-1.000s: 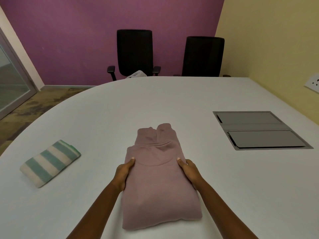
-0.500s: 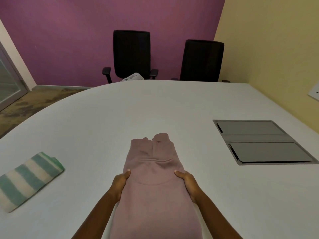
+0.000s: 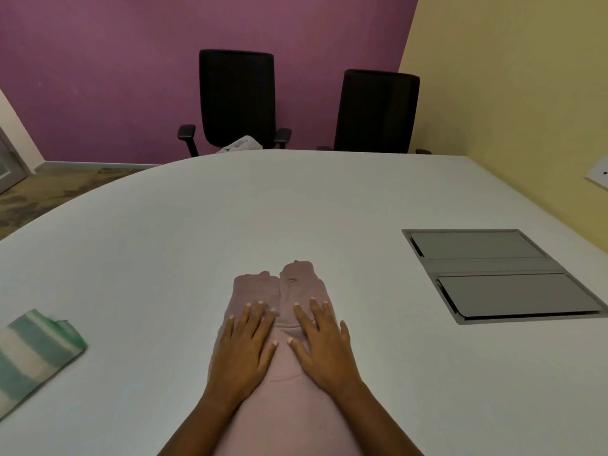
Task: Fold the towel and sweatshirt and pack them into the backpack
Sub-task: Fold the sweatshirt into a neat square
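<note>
A folded pink sweatshirt (image 3: 289,287) lies on the white table (image 3: 296,205) right in front of me, its cuffs pointing away. My left hand (image 3: 243,350) lies flat on its left half with fingers spread and straight. My right hand (image 3: 324,347) lies flat on its right half the same way. A folded towel (image 3: 33,353) with green and white stripes rests at the table's left edge, partly cut off by the frame. No backpack is in view.
A grey recessed cable box (image 3: 503,274) with two lids sits in the table at the right. Two black office chairs (image 3: 237,100) stand behind the far edge; a pale cloth (image 3: 240,144) lies on the left one. A yellow wall runs along the right.
Both hands left the sweatshirt's side edges and now lie flat on top of it, further forward. The view shifted right, so the towel sits nearer the left edge.
</note>
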{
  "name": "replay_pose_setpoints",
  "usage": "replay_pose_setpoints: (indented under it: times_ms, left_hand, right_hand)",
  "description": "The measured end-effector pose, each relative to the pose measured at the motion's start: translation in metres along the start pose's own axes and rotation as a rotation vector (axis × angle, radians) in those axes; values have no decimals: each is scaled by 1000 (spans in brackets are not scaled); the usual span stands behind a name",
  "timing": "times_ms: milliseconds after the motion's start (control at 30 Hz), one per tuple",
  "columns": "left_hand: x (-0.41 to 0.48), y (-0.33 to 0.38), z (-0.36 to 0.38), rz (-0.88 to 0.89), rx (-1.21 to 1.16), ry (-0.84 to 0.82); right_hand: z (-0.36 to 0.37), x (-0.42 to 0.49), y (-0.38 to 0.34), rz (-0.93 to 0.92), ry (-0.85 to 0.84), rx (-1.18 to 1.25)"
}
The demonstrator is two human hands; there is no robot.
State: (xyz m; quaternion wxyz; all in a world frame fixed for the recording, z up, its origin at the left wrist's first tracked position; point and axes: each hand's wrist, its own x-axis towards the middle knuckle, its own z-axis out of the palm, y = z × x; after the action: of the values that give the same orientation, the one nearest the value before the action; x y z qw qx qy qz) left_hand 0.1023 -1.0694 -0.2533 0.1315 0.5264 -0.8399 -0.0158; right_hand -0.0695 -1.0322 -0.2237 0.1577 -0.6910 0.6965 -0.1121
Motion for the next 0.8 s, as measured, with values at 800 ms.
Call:
replay_pose_setpoints:
  times_ms: [800]
  left_hand:
    - [-94,-58,1,218,-91,-105]
  right_hand:
    - [21,-64,73,-33,-15,296]
